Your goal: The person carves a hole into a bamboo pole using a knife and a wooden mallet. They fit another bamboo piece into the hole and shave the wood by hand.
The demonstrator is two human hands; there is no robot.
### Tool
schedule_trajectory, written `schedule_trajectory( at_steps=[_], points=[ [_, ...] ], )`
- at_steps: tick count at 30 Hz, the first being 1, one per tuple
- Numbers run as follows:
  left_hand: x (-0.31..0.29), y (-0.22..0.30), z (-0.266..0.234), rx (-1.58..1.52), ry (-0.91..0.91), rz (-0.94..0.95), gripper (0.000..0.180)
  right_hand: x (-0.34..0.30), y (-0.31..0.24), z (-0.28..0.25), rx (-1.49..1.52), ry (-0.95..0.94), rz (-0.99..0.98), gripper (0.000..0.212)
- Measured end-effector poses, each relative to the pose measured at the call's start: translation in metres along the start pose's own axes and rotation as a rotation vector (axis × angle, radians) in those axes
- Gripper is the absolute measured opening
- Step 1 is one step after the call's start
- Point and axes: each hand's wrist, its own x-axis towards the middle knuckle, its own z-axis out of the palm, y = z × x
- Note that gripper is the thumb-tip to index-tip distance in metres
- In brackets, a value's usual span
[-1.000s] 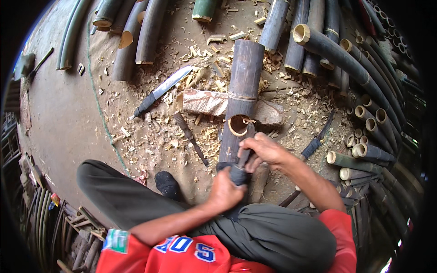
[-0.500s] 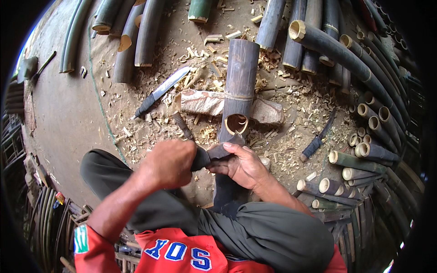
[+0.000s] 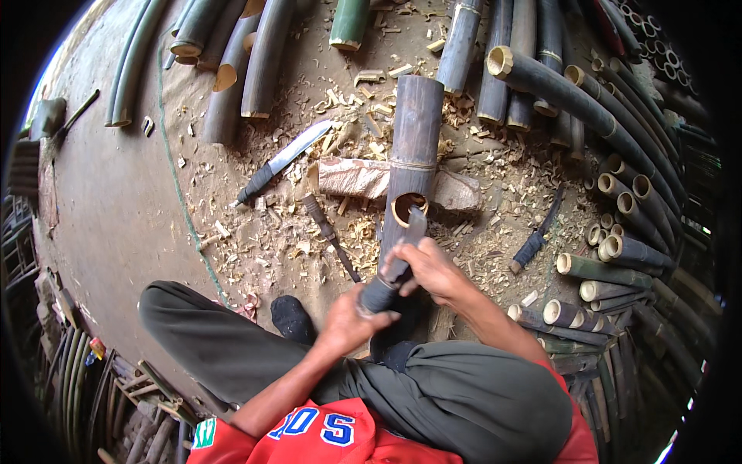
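A dark bamboo tube (image 3: 416,127) lies pointing away from me, propped across a rough wooden block (image 3: 352,178). A round hole with a pale rim is cut in its near part. My left hand (image 3: 348,321) is closed around the dark wrapped handle of a knife (image 3: 417,226). My right hand (image 3: 430,269) grips the blade near the handle, its fingers slightly blurred. The knife points away from me, its tip at the hole; whether the tip is inside I cannot tell. Left of the tube lies a slim dark tool (image 3: 328,230).
A broad knife (image 3: 287,158) lies to the left and a dark curved knife (image 3: 537,236) to the right. Pale shavings (image 3: 495,182) litter the ground. Bamboo poles (image 3: 583,97) are stacked at the right, with more at the far side. My socked foot (image 3: 292,319) rests nearby.
My left hand has come down toward me, and the knife has swung from lying sideways to pointing away along the tube. My right hand has moved farther out. The slim tool is now uncovered.
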Motion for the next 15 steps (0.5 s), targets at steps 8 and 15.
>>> schedule_trajectory(
  at_steps=[8, 15],
  points=[
    [0.023, 0.131, -0.101, 1.01, 0.28, 0.194, 0.02, 0.034, 0.006, 0.035, 0.869, -0.177, -0.345, 0.028],
    [0.026, 0.206, -0.042, 1.656, 0.362, 0.623, 0.004, 0.059, 0.035, 0.013, 1.309, -0.534, -0.319, 0.024]
  ],
)
